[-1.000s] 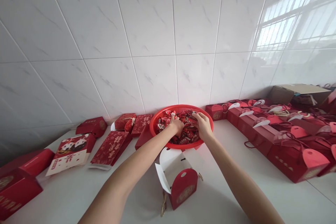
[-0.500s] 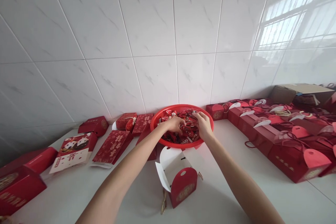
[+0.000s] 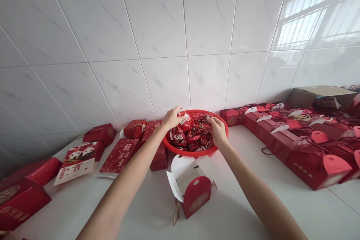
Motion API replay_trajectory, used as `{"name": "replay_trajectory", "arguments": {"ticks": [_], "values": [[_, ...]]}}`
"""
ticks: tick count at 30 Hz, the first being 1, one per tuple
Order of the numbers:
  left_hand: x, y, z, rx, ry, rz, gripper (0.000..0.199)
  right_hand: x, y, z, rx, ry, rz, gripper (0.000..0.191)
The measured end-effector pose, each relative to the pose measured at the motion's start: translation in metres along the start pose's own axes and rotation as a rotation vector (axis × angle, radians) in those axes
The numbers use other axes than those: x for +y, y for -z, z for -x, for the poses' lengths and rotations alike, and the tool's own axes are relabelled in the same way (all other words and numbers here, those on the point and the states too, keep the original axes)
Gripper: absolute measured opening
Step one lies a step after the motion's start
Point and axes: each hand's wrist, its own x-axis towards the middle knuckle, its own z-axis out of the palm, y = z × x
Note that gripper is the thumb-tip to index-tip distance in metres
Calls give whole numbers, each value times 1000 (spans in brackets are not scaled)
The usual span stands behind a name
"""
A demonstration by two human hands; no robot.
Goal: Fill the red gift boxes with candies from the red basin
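Note:
A red plastic basket (image 3: 193, 154) full of red wrapped candies (image 3: 198, 140) stands against the wall. At its left rim, my left hand (image 3: 172, 118) grips a shiny red candy packet (image 3: 186, 123) between thumb and fingers. On the right side of the basket, my right hand (image 3: 218, 130) is closed, thumb and fingertips pinching a small wrapped candy (image 3: 208, 117). In front of the basket sits an open red gift box (image 3: 197, 198) with a white inside, raised flaps and a gold cord at its side. What lies at its bottom is hidden.
Rows of red gift boxes (image 3: 300, 165) with cord handles fill the right side. A cardboard box (image 3: 303, 97) stands behind them. To the left lie flat red packets (image 3: 119, 155), a panda-printed package (image 3: 77, 161) and more red boxes (image 3: 22, 202).
My left hand has risen from among the candies to the basket's left rim with a red packet. My right hand stays at the right side, nearly in place.

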Motion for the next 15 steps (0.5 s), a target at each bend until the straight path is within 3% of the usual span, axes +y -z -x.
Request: {"name": "replay_trajectory", "arguments": {"ticks": [3, 7, 10, 15], "values": [[2, -3, 3, -58, -53, -10, 42, 0, 0, 0, -6, 22, 10, 31], [14, -17, 11, -411, -166, -24, 27, -1, 0, 1, -9, 42, 12, 32], [26, -34, 15, -632, -180, -89, 36, -2, -1, 2, 1, 38, 4, 31], [40, -62, 10, -757, -128, -197, 56, -5, -2, 4, 14, 1, -11, 34]]}}
